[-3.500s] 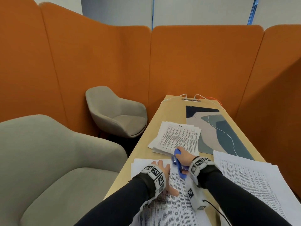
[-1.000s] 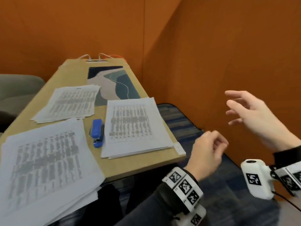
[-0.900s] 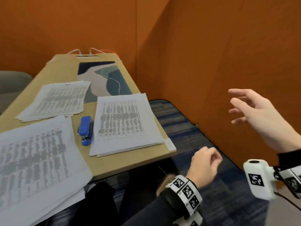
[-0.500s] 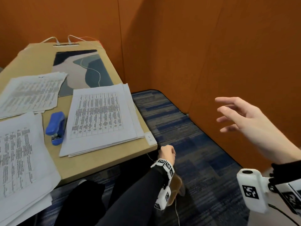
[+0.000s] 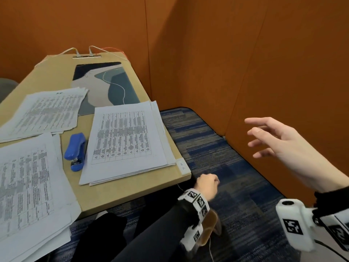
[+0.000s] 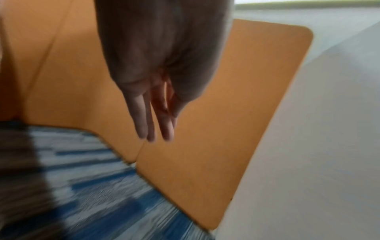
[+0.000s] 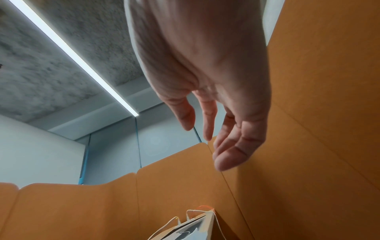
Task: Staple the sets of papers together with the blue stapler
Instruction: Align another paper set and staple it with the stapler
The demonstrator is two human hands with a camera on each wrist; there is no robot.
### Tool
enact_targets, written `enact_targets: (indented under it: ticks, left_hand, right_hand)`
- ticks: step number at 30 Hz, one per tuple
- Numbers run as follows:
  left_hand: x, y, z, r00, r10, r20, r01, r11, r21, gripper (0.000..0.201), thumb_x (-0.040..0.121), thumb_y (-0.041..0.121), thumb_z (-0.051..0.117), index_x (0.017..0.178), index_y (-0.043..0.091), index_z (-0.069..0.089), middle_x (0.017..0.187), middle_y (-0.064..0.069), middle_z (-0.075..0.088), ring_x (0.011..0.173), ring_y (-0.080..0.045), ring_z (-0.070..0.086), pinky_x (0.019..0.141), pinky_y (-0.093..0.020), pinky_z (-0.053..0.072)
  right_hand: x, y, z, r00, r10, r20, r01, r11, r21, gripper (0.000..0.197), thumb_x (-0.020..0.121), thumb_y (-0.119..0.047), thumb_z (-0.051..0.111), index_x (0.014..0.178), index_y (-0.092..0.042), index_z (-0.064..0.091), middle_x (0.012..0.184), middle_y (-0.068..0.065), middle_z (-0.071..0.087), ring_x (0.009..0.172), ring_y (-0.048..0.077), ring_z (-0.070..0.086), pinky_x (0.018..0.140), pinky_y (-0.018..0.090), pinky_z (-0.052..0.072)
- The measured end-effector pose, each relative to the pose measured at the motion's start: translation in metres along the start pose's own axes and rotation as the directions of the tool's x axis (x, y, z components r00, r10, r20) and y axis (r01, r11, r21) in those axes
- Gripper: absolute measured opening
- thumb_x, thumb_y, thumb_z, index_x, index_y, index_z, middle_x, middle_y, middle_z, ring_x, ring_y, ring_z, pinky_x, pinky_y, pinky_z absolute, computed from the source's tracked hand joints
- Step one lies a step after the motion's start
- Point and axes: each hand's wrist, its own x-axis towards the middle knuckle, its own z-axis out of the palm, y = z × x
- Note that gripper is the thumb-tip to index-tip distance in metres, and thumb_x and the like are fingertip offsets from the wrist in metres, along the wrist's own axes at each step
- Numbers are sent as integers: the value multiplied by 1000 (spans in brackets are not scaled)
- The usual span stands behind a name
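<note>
The blue stapler [image 5: 75, 150] lies on the wooden table [image 5: 132, 190] with no hand on it. It sits between a neat stack of printed papers [image 5: 128, 140] on its right and a larger stack [image 5: 28, 186] at the near left. A third stack [image 5: 45, 112] lies farther back. My left hand [image 5: 207, 183] hangs below the table's near right corner. The left wrist view shows that hand [image 6: 156, 136] empty, its fingers pointing loosely down. My right hand [image 5: 264, 137] is raised in the air to the right of the table. Its fingers [image 7: 205, 138] are spread and hold nothing.
A patterned desk mat [image 5: 113, 86] and a socket strip with cables [image 5: 86, 56] sit at the table's far end. Orange partition panels [image 5: 245, 63] close in behind and to the right. Blue striped carpet [image 5: 217, 154] lies below, and a grey chair [image 5: 7, 86] shows at the left edge.
3.5 s ago the right hand held the stapler on the papers; now both hands are off the table. Over the last second the left hand dropped below the table corner, and the view swung.
</note>
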Motion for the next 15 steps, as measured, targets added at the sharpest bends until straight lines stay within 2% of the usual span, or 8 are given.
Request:
enact_targets:
  ticks: [2,4,6,8,10,13,14,15]
  left_hand:
    - [-33,10,-15,989,134,57,-132,991,-37,28,99,21,45,115,12,66,110,-12,69,105,-29,63,99,-41,47]
    - [-69,18,-37,974,223,27,-219,971,-97,28,99,22,45,117,15,65,108,-7,69,96,-20,65,92,-34,50]
    - [-105,23,-71,959,260,-109,-273,953,-129,25,98,25,47,115,21,65,100,0,70,76,-3,62,78,-22,50]
    - [-136,19,-112,925,240,-296,-289,948,-134,21,97,28,50,110,26,66,93,12,65,69,6,52,70,-9,39]
    - [-162,9,-160,851,201,-486,-298,945,-131,18,96,28,53,105,28,68,92,19,61,74,6,51,69,-5,35]
    - [-191,-15,-232,685,184,-705,-276,961,-18,14,94,24,56,99,24,69,90,14,66,73,2,55,67,-8,41]
    - [-199,-27,-254,661,158,-734,-213,977,18,14,94,24,56,99,23,69,90,12,67,73,1,57,67,-10,43]
    - [-206,-40,-276,662,113,-741,-118,992,46,15,94,25,55,100,22,69,93,10,68,76,-1,58,71,-16,47]
  right_hand:
    - [8,-15,10,999,-29,32,29,999,-13,31,99,-26,45,128,-30,54,112,-2,59,97,14,62,70,25,55]
    - [17,-35,24,995,-71,66,72,997,-25,31,99,-27,45,128,-30,54,113,-3,59,98,13,62,70,23,55]
    - [26,-58,43,989,-111,102,114,993,-28,31,99,-28,43,129,-30,52,112,-5,59,98,13,61,70,22,54]
    - [35,-82,66,980,-142,139,145,989,-12,30,100,-29,41,129,-28,52,111,-5,60,97,13,61,70,22,53]
    - [43,-105,96,970,-151,189,146,988,42,29,101,-29,40,127,-24,54,109,-2,62,95,15,62,71,24,54]
    - [51,-134,153,928,-141,345,95,985,147,29,101,-26,42,121,-12,58,106,9,65,84,19,62,69,29,54]
    - [52,-141,174,901,-127,414,68,986,154,28,100,-24,44,119,-8,59,102,13,65,79,19,62,66,28,53]
    - [51,-148,196,869,-104,484,36,988,149,28,100,-22,45,117,-3,59,98,15,64,76,20,61,63,28,53]
